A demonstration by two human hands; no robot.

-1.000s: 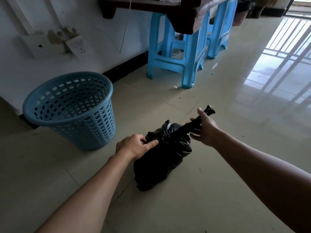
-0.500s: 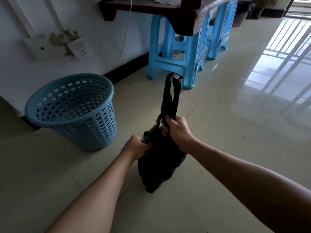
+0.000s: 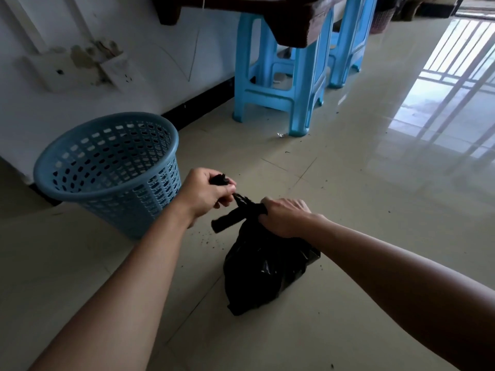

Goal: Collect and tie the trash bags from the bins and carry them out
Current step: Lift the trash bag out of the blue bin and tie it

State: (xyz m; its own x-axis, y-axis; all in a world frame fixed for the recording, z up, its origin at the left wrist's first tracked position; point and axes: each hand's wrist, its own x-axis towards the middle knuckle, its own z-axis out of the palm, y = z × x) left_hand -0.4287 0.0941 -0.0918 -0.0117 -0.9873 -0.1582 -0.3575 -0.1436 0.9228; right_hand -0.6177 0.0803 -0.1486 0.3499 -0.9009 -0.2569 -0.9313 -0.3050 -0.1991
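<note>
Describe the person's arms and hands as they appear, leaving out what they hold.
Both forearms are bare to the frame edge, with no sleeves in view. The left hand and right hand wear no gloves; no rings, watch or bracelet show on the visible sides. Nails look short and unpainted.

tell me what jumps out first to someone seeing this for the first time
Two bare arms reach in from the bottom to a black trash bag on the tiled floor at centre; the left hand pulls a strip of its neck while the right hand clamps the gathered top. Just left stands a blue perforated bin with no liner, and behind it blue plastic stools sit under a dark table.
</note>
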